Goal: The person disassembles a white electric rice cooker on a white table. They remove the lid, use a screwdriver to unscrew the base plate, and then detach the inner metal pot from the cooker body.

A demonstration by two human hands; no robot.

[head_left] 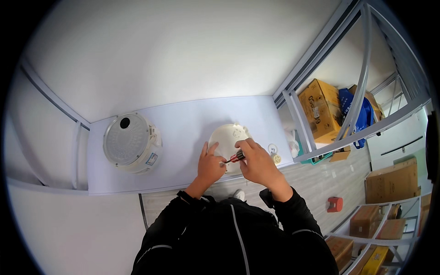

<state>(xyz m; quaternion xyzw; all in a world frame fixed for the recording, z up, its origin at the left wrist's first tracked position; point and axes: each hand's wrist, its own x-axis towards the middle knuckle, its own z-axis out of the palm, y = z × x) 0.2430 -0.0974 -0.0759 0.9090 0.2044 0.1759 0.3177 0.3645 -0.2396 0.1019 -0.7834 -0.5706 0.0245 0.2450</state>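
The piece under your hands is a shallow round cream-white disc point(223, 142), lying on the pale tabletop point(183, 133) near its front edge. Its face looks smooth and matt toward the left; at the upper right it carries a small raised patch and little tabs along the rim. Your right hand point(259, 166) has its fingers closed around the red-and-black handle of a screwdriver point(238, 156), whose shaft points left across the lower part of the disc. Your left hand point(211, 167) is at the disc's left side, with two fingers spread apart and the thumb beside the screwdriver's tip; at this size you cannot tell whether that thumb touches the shaft or pinches something small.

The table's front edge runs just below the disc. Just right of your right hand lie two small round parts point(276, 158), near the table's right end, where a grey metal frame point(298, 121) stands. To your left, a wide stretch of tabletop separates the disc from a white drum-shaped unit point(126, 140); behind the disc, the surface reaches back to the wall point(192, 55).
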